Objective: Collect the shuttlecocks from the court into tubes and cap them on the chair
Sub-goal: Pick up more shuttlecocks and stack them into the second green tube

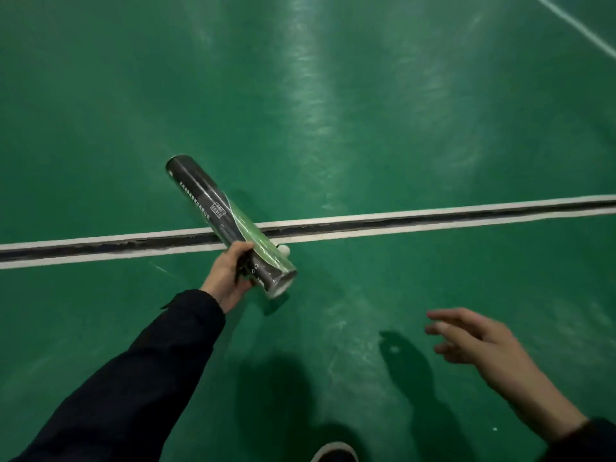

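Green court floor point(366, 95), crossed by a white-edged dark line point(433, 216). Left hand point(230, 275): fingers wrapped round a black tube point(213, 211), held tilted above the line, near its lower end. Right hand point(473, 338): fingers spread, holding nothing. Dark shoe point(335, 453) at bottom edge.

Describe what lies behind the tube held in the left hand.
Behind the tube gripped by the left hand, a small white rounded thing peeks out above the court line; the tube hides the rest.
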`<act>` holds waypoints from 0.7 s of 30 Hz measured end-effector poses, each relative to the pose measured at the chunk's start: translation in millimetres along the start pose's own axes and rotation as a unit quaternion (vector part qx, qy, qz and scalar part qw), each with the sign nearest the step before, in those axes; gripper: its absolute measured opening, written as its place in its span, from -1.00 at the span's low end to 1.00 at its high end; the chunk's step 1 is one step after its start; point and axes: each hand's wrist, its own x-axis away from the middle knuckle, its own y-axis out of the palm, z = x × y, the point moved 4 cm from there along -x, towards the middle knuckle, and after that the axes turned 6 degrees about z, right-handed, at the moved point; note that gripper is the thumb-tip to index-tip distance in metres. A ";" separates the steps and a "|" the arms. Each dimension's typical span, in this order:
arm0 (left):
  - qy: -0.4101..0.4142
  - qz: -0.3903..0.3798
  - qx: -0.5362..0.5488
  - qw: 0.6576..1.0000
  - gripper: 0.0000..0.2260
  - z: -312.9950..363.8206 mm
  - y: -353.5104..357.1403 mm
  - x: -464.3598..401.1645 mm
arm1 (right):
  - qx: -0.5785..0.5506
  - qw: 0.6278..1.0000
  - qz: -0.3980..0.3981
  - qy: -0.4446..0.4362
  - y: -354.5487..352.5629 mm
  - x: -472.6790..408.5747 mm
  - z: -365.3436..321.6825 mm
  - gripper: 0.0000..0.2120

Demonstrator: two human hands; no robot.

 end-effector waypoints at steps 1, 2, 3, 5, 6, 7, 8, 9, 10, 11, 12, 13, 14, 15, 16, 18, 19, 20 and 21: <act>-0.008 -0.057 0.036 0.998 -0.58 -2.2 21.2 17.7 | 0.017 1.000 0.016 -0.013 8.4 -3.3 -4.4 -0.83; -0.020 -0.097 0.059 0.993 -0.59 -4.1 40.3 34.9 | 0.019 0.999 0.021 -0.033 18.0 -7.8 -7.3 -0.80; -0.032 -0.123 0.069 0.990 -0.60 -6.6 57.7 50.9 | 0.013 0.998 0.025 -0.054 28.9 -12.0 -13.5 -0.79; -0.051 -0.152 0.056 0.986 -0.51 -14.7 85.3 74.4 | 0.026 0.996 0.014 -0.086 45.1 -18.6 -20.7 -0.68; -0.061 -0.171 0.038 0.983 -0.35 -20.3 95.2 81.5 | 0.039 0.995 -0.001 -0.092 50.4 -21.5 -19.2 -0.57; -0.073 -0.196 0.010 0.978 -0.18 -24.7 106.9 89.6 | 0.038 0.995 -0.024 -0.086 53.5 -23.2 -17.4 -0.49; -0.084 -0.223 -0.010 0.971 -0.08 -28.8 118.6 96.3 | 0.020 0.996 -0.041 -0.077 53.0 -22.5 -16.3 -0.46; -0.094 -0.249 -0.022 0.964 -0.06 -34.7 128.1 99.3 | -0.012 0.996 -0.053 -0.065 49.8 -20.6 -14.7 -0.47; -0.105 -0.268 -0.028 0.957 -0.10 -40.2 137.7 103.3 | -0.038 0.996 -0.059 -0.052 44.9 -17.4 -12.9 -0.49; -0.113 -0.284 -0.031 0.952 -0.16 -43.9 146.8 106.1 | -0.056 0.996 -0.059 -0.043 38.5 -13.9 -11.3 -0.53; -0.121 -0.299 -0.031 0.946 -0.18 -45.5 155.2 108.9 | -0.069 0.996 -0.048 -0.040 29.6 -11.2 -8.7 -0.60; -0.124 -0.302 -0.032 0.944 -0.16 -48.3 162.3 108.9 | -0.089 0.995 -0.020 -0.041 18.8 -8.4 -7.4 -0.67; -0.122 -0.295 -0.036 0.947 -0.13 -51.9 168.2 107.2 | -0.117 0.992 0.028 -0.047 5.1 -4.4 -7.1 -0.76; -0.120 -0.284 -0.042 0.950 -0.08 -55.7 173.9 105.2 | -0.155 0.982 0.093 -0.058 -9.5 1.1 -7.2 -0.82; -0.121 -0.272 -0.043 0.954 -0.09 -58.4 181.1 106.5 | -0.202 0.963 0.162 -0.077 -23.9 9.1 -8.1 -0.86; -0.133 -0.257 -0.009 0.957 -0.31 -66.2 199.1 110.4 | -0.285 0.909 0.267 -0.143 -45.2 35.1 -13.4 -0.84; -0.143 -0.249 0.025 0.957 -0.43 -70.9 208.1 111.0 | -0.293 0.890 0.300 -0.181 -49.9 51.7 -16.1 -0.81; -0.155 -0.240 0.055 0.957 -0.53 -74.9 217.9 113.9 | -0.276 0.878 0.323 -0.220 -52.1 69.4 -16.5 -0.80; -0.164 -0.233 0.079 0.955 -0.59 -79.3 227.4 116.1 | -0.235 0.874 0.339 -0.258 -52.6 85.8 -14.1 -0.80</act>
